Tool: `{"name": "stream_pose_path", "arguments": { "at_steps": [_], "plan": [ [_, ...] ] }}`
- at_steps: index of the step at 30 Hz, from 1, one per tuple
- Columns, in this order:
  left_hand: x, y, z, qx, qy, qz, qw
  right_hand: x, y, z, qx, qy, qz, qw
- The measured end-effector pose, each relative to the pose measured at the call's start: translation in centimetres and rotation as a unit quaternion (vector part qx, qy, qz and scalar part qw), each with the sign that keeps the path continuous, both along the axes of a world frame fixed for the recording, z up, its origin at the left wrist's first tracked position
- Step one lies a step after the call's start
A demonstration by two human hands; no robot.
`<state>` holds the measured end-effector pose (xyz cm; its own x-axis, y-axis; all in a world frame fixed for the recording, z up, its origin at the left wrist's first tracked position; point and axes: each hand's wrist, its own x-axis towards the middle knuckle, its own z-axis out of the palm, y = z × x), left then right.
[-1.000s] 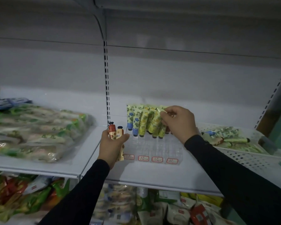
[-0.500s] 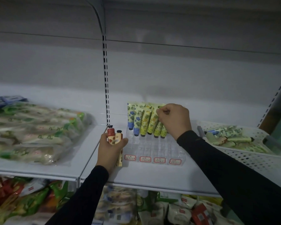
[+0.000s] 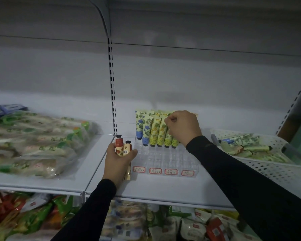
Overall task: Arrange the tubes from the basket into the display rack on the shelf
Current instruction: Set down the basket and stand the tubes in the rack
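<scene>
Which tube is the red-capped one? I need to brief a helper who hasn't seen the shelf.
On the white shelf, left of the clear rack, the left hand grips two short tubes. The red tube is the left, taller one, unlike the green and yellow rack tubes.

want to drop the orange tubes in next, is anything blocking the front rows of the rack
Nothing visible does. The orange tubes are in the left hand right beside the clear rack, whose front rows look empty. The yellow tubes and the right hand sit only at the back rows.
</scene>
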<state>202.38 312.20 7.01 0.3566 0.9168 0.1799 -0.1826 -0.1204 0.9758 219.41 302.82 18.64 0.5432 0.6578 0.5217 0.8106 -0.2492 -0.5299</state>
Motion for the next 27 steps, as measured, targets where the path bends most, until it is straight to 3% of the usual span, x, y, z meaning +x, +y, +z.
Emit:
{"name": "stream_pose_path", "arguments": {
  "at_steps": [27],
  "plan": [
    [0.15,0.14,-0.3,0.009,0.005,0.003,1.0,0.73,0.38,-0.13,0.003,-0.025,-0.007,1.0]
  ]
}}
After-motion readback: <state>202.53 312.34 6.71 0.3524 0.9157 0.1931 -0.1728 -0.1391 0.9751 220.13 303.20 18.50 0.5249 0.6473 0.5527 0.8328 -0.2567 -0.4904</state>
